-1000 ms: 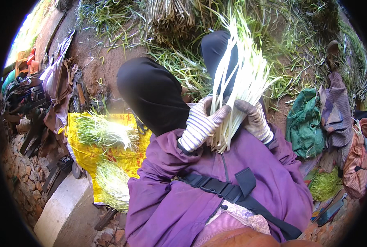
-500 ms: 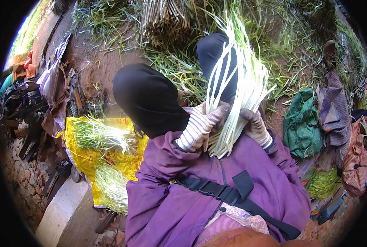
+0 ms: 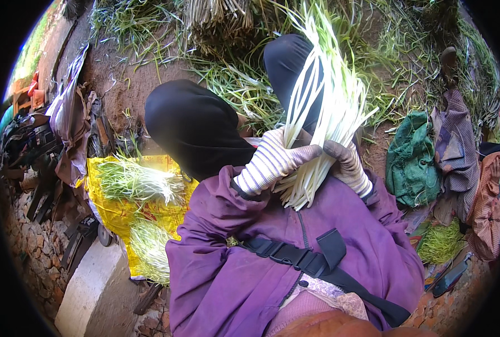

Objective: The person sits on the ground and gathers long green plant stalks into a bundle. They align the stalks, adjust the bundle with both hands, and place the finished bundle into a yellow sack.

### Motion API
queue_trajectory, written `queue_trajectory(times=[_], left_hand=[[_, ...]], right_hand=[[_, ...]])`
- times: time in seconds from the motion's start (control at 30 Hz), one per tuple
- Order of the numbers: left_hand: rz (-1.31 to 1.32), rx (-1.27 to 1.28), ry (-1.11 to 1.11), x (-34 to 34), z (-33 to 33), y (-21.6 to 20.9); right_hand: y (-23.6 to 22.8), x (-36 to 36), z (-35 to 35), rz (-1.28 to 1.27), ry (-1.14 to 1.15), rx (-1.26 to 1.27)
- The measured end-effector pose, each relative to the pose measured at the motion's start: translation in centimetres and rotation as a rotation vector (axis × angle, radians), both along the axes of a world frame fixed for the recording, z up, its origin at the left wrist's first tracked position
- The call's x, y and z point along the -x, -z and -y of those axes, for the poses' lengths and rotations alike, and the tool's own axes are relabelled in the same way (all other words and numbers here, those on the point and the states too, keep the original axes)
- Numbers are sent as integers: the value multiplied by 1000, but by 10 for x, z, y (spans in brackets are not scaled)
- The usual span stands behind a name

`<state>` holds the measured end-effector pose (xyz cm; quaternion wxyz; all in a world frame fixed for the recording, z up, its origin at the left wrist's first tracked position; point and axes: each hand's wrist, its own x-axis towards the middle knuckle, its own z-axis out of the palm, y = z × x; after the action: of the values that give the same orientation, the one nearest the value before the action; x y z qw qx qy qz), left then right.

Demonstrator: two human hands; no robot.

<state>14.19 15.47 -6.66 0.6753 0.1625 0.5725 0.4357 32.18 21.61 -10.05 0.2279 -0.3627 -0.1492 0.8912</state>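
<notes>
A bundle of long green-and-white chive-like stalks (image 3: pixel 331 106) lies across my lap, its white cut ends toward my belly and its greener tips pointing away. Around its left side wraps my left hand (image 3: pixel 275 160), in a striped knit glove with dirty grey fingertips, the thumb laid over the stalks. My right hand (image 3: pixel 346 160), gloved alike, closes on the bundle's right side. Some stalks splay out to the left and right above the hands. The fingers beneath the bundle are hidden.
Left of me, a yellow sack (image 3: pixel 112 219) bears two bunches of similar stalks (image 3: pixel 143 182), beside a concrete block (image 3: pixel 93 286). Loose green leaves (image 3: pixel 239 92) and a thick bundle of dry stems (image 3: pixel 219 22) lie ahead. At right sit a green sack (image 3: pixel 413 163) and heaped cloths (image 3: pixel 457 143).
My left thumb has swung to the right across the stalks. The stalks' white ends sit slightly higher and farther left, and the view has shifted a little.
</notes>
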Motion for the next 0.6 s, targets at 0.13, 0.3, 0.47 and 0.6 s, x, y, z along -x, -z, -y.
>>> queue_trajectory(times=[0.13,0.3,0.47,0.6], left_hand=[[-200,-36,100,-5,-1,2],[-14,-81,-49,-11,0,2],[95,26,-129,-6,3,0],[120,-30,-239,-3,4,2]], right_hand=[[2,1,2,73,0,-158],[-1,-2,1,145,-20,-98],[-9,5,5,31,121,3],[-11,8,2,110,124,30]])
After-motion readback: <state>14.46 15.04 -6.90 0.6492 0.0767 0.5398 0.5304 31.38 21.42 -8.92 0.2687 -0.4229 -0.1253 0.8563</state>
